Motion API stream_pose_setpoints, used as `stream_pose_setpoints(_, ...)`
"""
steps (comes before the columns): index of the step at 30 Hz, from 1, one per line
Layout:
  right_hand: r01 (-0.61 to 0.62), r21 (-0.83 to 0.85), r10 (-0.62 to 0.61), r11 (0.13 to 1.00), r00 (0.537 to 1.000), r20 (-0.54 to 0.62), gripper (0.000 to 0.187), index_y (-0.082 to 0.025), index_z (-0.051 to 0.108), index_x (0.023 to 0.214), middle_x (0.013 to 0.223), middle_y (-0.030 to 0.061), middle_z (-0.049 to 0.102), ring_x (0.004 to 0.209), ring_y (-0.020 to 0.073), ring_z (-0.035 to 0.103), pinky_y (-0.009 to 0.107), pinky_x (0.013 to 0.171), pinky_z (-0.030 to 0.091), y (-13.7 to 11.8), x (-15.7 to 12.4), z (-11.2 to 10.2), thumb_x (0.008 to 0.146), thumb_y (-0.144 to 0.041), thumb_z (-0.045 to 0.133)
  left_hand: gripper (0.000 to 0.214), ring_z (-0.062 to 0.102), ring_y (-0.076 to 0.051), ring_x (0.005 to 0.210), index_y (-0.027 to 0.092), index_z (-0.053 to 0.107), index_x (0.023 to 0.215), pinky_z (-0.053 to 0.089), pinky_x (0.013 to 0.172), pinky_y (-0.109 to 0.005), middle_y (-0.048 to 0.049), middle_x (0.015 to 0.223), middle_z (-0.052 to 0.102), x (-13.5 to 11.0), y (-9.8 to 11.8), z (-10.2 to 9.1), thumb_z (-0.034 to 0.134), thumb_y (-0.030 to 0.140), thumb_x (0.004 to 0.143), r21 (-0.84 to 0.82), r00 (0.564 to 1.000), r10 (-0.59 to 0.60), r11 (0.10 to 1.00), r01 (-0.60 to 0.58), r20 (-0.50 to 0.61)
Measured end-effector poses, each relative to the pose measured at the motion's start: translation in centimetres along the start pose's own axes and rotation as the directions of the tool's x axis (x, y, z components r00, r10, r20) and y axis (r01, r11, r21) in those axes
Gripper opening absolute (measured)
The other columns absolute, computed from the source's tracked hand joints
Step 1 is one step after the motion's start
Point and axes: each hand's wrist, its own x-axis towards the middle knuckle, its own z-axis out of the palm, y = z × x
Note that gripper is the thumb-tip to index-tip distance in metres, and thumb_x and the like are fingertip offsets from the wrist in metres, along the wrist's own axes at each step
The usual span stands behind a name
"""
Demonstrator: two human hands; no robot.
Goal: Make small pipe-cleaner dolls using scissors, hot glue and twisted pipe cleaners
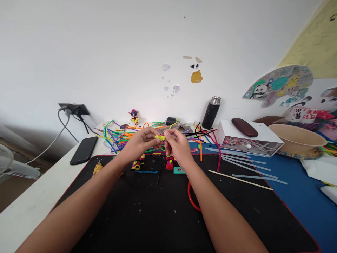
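A yellow pipe cleaner (160, 137), wound into a short coil, is stretched between my two hands above the black mat (163, 218). My left hand (144, 141) pinches one end of the coil with thumb and forefinger. The other end is gripped by my right hand (177, 144), and a loose yellow tail rises beside its thumb. Below my left hand stands a small magenta and yellow piece (136, 165). Under my right hand is a similar red and magenta piece (170, 164), partly hidden by the fingers. A teal block (179, 170) lies near my right wrist.
Many coloured pipe cleaners (123, 138) lie behind my hands. Right are glue sticks (246, 163), a wooden stick (239, 180) and a white box (251, 138). A black flask (211, 113) and small figurine (134, 117) stand by the wall. A phone (83, 150) lies left.
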Motion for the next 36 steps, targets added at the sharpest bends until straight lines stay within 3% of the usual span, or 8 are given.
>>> stream_pose_setpoints(8,-0.011,-0.040,0.012,0.999,1.000,0.014,0.038,-0.022,0.060,0.087,0.051,-0.0092,0.054,0.036,0.0093,0.049,0.020,0.036,0.034,-0.1,-0.1,-0.1,0.089,-0.058,0.072,0.038,0.075,-0.019,0.076,0.018,0.064,0.104,0.061,0.074,-0.033,-0.0018,0.079,0.076,0.0,-0.1,0.5,0.084,0.043,0.085,0.006,1.000,-0.016,1.000,0.016,0.006)
stream_pose_setpoints(15,-0.007,-0.089,0.009,0.996,1.000,0.023,0.040,-0.022,0.058,0.082,0.049,-0.0112,0.047,0.035,0.0092,0.049,0.021,0.037,0.032,0.2,0.0,-0.1,0.089,-0.060,0.072,0.041,0.070,-0.018,0.075,0.019,0.067,0.097,0.058,0.073,-0.031,-0.0008,0.081,0.073,0.0,-0.9,0.2,0.091,0.043,0.075,0.173,0.994,0.089,0.982,-0.075,-0.071)
stream_pose_setpoints(27,0.013,-0.106,-0.010,0.994,1.000,0.023,0.044,-0.023,0.056,0.081,0.047,-0.0116,0.044,0.034,0.0098,0.047,0.022,0.037,0.032,0.0,-0.2,0.0,0.089,-0.063,0.071,0.034,0.076,-0.022,0.078,0.020,0.075,0.095,0.061,0.075,-0.032,-0.0030,0.083,0.079,-0.4,-1.1,0.3,0.083,0.051,0.084,0.318,0.987,0.125,0.944,-0.088,-0.099)
stream_pose_setpoints(36,-0.004,-0.035,0.004,0.999,1.000,0.015,0.044,-0.023,0.054,0.081,0.048,-0.0120,0.044,0.033,0.0089,0.046,0.021,0.035,0.031,0.1,-0.1,0.2,0.088,-0.062,0.074,0.034,0.077,-0.021,0.071,0.020,0.075,0.098,0.063,0.070,-0.031,-0.0021,0.079,0.078,-0.6,-0.9,0.6,0.081,0.051,0.087,0.277,0.990,0.103,0.958,-0.073,-0.094)
